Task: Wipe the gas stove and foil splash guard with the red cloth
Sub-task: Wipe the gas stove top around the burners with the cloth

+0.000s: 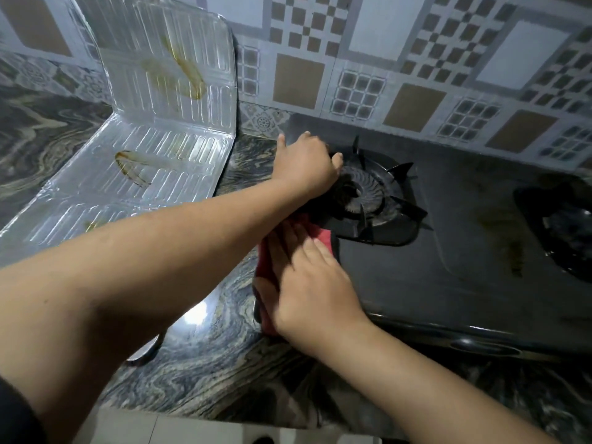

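A black gas stove (448, 251) sits on the marbled counter. My left hand (304, 165) grips the left burner's pan support (378, 197) at its left edge and tilts it up. My right hand (307, 283) lies flat, fingers together, pressing the red cloth (266, 270) onto the stove's left front corner, under the raised support. Most of the cloth is hidden beneath my hand. The foil splash guard (166, 107) stands folded to the left of the stove, with brown grease smears on its upright and flat panels.
A second burner (563, 225) sits at the far right of the stove, with a yellowish stain (512, 248) on the surface between the burners. A patterned tiled wall (384, 59) runs behind. A small shiny metal object (147, 347) lies on the counter (208, 363) under my left forearm.
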